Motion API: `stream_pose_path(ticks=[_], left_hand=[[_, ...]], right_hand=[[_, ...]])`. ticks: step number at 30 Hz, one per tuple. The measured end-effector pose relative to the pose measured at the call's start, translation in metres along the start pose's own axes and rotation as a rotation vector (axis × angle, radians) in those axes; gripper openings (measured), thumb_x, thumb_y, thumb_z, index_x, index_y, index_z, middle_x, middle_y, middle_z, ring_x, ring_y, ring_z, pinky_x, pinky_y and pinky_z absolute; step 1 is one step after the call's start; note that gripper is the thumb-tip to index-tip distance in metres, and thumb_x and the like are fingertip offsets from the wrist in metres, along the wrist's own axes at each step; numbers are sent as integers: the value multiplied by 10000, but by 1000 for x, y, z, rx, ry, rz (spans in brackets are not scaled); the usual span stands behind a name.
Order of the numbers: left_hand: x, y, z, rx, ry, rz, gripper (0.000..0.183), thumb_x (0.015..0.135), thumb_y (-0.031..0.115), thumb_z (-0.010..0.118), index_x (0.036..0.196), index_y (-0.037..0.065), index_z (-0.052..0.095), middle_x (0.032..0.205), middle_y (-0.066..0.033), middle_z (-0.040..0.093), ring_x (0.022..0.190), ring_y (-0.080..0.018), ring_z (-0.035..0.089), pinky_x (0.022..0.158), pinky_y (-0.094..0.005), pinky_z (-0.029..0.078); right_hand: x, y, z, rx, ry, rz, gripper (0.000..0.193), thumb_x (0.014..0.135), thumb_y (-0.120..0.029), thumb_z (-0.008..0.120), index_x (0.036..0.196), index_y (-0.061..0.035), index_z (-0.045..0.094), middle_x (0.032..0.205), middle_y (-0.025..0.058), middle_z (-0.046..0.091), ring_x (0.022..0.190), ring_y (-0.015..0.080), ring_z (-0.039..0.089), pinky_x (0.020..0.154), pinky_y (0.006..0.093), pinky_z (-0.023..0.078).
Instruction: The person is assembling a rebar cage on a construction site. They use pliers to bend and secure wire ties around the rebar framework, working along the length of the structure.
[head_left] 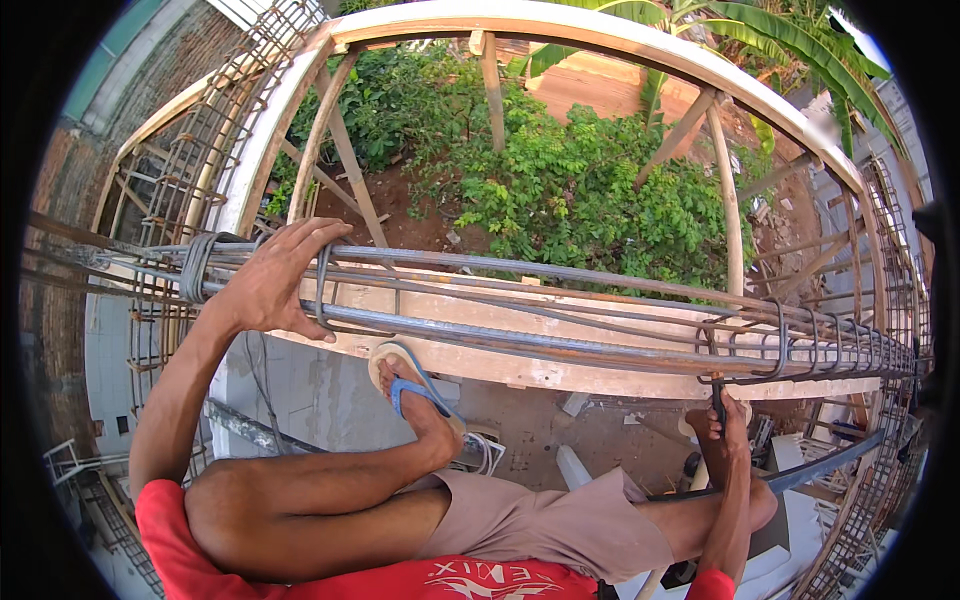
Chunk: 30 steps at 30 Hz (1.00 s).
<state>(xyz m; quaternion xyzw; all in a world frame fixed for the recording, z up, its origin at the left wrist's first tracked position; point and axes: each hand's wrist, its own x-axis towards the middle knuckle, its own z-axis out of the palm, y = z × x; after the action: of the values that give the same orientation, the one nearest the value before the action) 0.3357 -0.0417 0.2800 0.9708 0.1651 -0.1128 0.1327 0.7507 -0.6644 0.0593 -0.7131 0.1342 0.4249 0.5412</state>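
Right grip (733, 425): I observe fingers clenched around a dark, slender metal tool (718, 398), its upper end at the cage's near lower bars; the tip is too small to classify. Left grip (275, 280): spread and unclenched, palm down across the long, grey-brown ribbed steel bars (530, 342), thumb and fingers apart, beside a grey bent-wire stirrup (320, 285).

The bars run lengthwise above a pale, flat wooden plank (560, 377). A bunch of grey wire stirrups (197, 268) encircles them left of the left grip; further black stirrups (783, 340) stand right of the tool.

A blue-strapped, cream-soled flip-flop (398, 393) overlaps the plank's near edge; whether it bears weight cannot be told. The grey, littered floor (510, 405) lies well below; green leafy shrubs (590, 190) grow beyond.

Hazards, in my judgement: a bar rolling under the loosely laid left palm could pinch fingers; a slipping tool could fall to the floor; the loose sandal could cost footing.
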Motion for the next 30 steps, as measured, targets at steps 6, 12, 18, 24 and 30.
stream_pose_path(ticks=[6, 12, 18, 24, 30], left_hand=[[15, 15, 11, -44, 38, 97, 1207, 532, 456, 949, 1545, 78, 411, 1551, -199, 459, 1450, -419, 427, 1208, -528, 365], [63, 84, 19, -142, 0, 174, 1197, 545, 472, 961, 1527, 64, 411, 1526, -213, 473, 1379, -445, 504, 1138, -538, 445], [131, 192, 31, -122, -17, 311, 1198, 576, 501, 954, 1529, 35, 397, 1526, -231, 460, 1335, -446, 545, 1108, -526, 480], [181, 285, 39, -168, 16, 395, 1149, 581, 480, 953, 1472, -31, 439, 1464, -254, 510, 1277, -455, 583, 1072, -519, 502], [205, 324, 37, -134, -58, 365, 1125, 577, 519, 959, 1443, -15, 477, 1385, -243, 574, 1237, -429, 615, 1044, -505, 508]], right_hand=[[-35, -5, -8, -74, 185, -40, 366, 1047, -493, 586, 1009, -129, 577, 680, -33, 474, 475, 52, 388, 399, 209, 279], [-96, -10, -3, -115, 305, -52, 350, 1032, -462, 638, 962, -119, 613, 666, -54, 470, 461, 34, 373, 406, 205, 248], [-131, 5, -4, -198, 397, -98, 357, 1019, -408, 663, 883, -82, 606, 643, -55, 474, 468, 49, 394, 418, 237, 282], [-164, 18, -6, -583, 629, -202, 447, 957, -383, 730, 872, 52, 674, 667, 76, 592, 618, 170, 531, 584, 375, 412], [-193, 18, 20, -626, 569, -287, 468, 929, -380, 752, 933, 80, 665, 686, 189, 618, 652, 288, 621, 640, 439, 462]])
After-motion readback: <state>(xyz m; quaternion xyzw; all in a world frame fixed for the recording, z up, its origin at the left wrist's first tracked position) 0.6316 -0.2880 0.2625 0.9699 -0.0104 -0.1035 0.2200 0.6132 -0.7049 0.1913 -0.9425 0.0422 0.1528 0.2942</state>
